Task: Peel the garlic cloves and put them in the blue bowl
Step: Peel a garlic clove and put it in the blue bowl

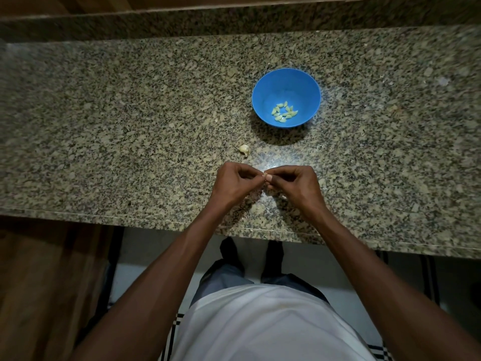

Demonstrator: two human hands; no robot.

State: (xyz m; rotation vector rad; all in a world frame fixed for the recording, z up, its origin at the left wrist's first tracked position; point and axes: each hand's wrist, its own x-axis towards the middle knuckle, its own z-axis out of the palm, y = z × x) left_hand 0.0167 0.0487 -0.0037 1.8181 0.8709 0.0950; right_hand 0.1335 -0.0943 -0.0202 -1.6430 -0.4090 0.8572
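Hands: a garlic clove (266, 176) is pinched between left hand (235, 181) and right hand (294, 183), above the tabletop (130, 126)
Bowl: peeled cloves (284, 112) are held in the blue bowl (263, 100)
Risk: the slippery clove could be dropped if squeezed too hard

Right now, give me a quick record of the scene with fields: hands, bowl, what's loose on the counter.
left hand: pinches a clove at the fingertips
right hand: pinches the same clove from the other side
bowl: blue, upright on the counter, beyond the hands
bowl contents: about a dozen peeled cloves
loose garlic: unpeeled piece between hands and bowl, apart from both
skins: pale scraps under the wrists
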